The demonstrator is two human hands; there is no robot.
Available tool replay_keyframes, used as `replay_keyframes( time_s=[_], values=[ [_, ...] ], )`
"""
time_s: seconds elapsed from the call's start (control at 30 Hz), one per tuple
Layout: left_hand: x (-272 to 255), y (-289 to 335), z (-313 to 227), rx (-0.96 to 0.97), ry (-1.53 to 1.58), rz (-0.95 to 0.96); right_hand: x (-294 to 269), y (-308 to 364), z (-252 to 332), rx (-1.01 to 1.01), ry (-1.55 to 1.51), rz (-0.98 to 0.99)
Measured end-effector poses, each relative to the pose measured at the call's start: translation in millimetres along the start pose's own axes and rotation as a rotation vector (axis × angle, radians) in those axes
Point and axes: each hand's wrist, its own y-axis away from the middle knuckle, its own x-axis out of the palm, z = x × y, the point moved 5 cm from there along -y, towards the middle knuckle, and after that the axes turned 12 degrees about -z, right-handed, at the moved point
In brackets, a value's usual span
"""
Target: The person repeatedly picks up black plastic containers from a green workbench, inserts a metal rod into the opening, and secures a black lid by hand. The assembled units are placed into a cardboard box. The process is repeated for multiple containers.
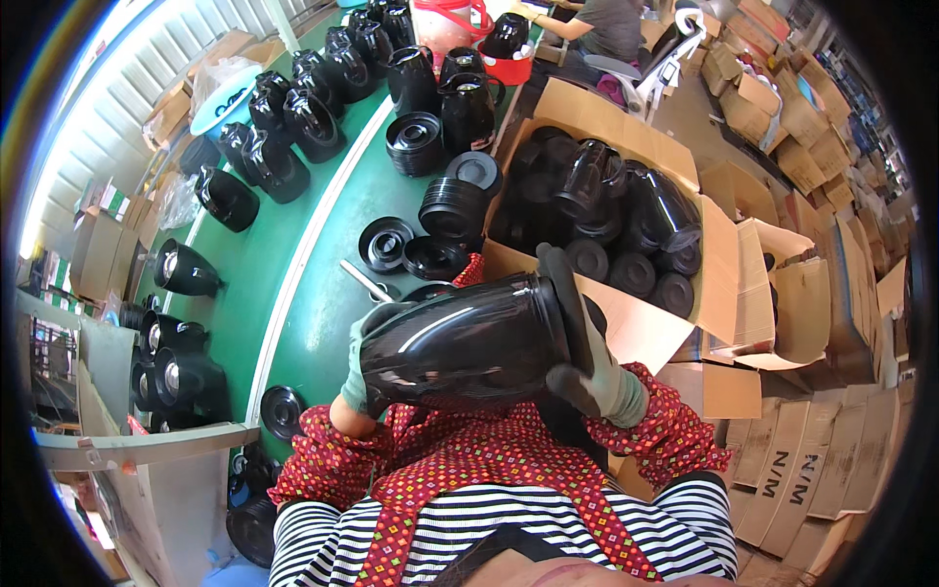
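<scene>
A glossy black jug body (460, 342) lies sideways in front of my chest, held between both hands. My left hand (364, 354), in a grey-green glove with dark fingers, is closed around its left end; the jug hides some fingers. My right hand (595, 362), gloved the same way, wraps over the right end, with its palm against a round black base (556, 318) there. Whether that base is fully seated, I cannot tell. Just beyond the jug, black round lids (386, 245) and a stack of black discs (453, 208) rest on the green table.
Rows of black jugs (313, 125) stand along the green table (333, 284). An open cardboard box (704, 284) to the right holds black jugs and round parts. A red bucket (450, 29) and another person (611, 29) are at the far end. Flattened cartons (812, 470) lean at right.
</scene>
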Motion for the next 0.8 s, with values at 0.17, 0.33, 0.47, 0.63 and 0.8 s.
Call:
replay_keyframes(
  time_s=[0.17, 0.33, 0.47, 0.63, 0.8],
  values=[
    [-11.4, 1.8, -33.0, 0.231, -0.096, -0.305, 0.8, -2.3, -13.8, 0.361, -0.234, -0.145],
    [14.0, 5.2, 3.9, -0.202, 0.243, 0.112, -4.5, 5.2, -1.3, -0.146, 0.227, -0.017],
    [40.5, 12.9, 37.1, -0.259, 0.318, 0.354, 5.6, 1.5, 20.0, -0.498, 0.473, 0.146],
    [-6.7, 5.4, -31.7, 0.18, 0.136, -0.055, -5.2, 15.7, -31.1, 0.096, -0.139, -0.177],
    [-14.4, 4.5, -90.7, 0.606, -0.439, -0.136, -25.3, 22.6, -56.0, 0.502, -0.179, -0.118]
  ],
)
